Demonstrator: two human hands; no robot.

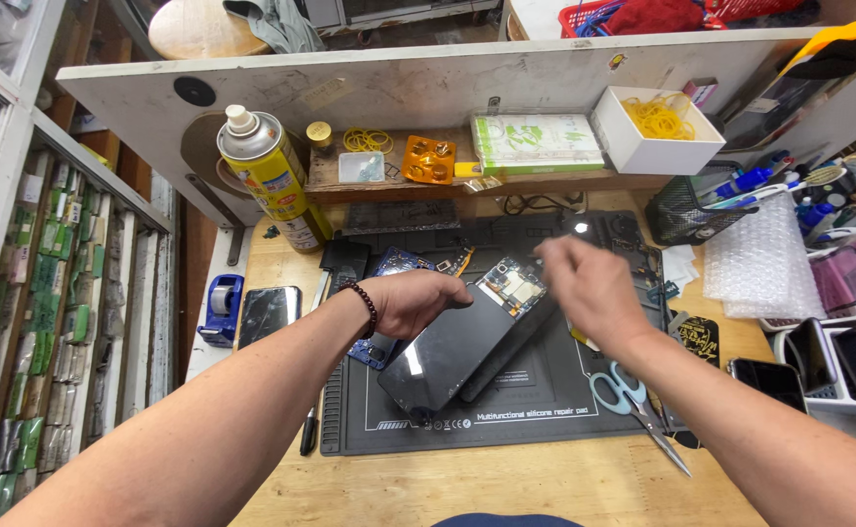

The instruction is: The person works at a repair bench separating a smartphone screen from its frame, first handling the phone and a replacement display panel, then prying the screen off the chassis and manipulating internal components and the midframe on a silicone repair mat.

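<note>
A black phone (457,351) lies slanted on a dark silicone repair mat (545,390), its top end opened so the circuit board (511,286) shows. My left hand (413,301), with a bead bracelet on the wrist, curls over the phone's left edge and holds it against the mat. A blue circuit board (394,263) lies partly under that hand. My right hand (589,283) is blurred with motion just right of the exposed top end, fingertips drawn together. Whether it holds anything is unclear.
Scissors (628,395) lie on the mat's right side. A yellow spray can (272,181), a blue tape dispenser (221,307) and a cracked phone (270,314) stand left. A box of rubber bands (657,127), a mesh pen holder (686,210) and bubble wrap (764,263) sit right.
</note>
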